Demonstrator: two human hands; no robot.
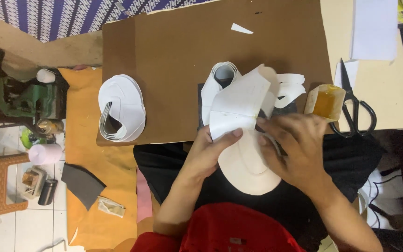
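Your 2 hands work 1 white cut piece (241, 105) at the brown board's (173, 56) near edge: left hand (211, 149) pinches it, right hand (295, 149) presses with fingers spread. 1 stack of white pieces (122, 107), 1 glue pot (325, 101) and 1 pair of scissors (355, 109) flank them.

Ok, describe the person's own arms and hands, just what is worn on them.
Both forearms are bare, with no gloves on the left hand or the right hand. No ring, watch or bracelet shows. No sleeve reaches the forearms; a red top shows at the bottom edge.
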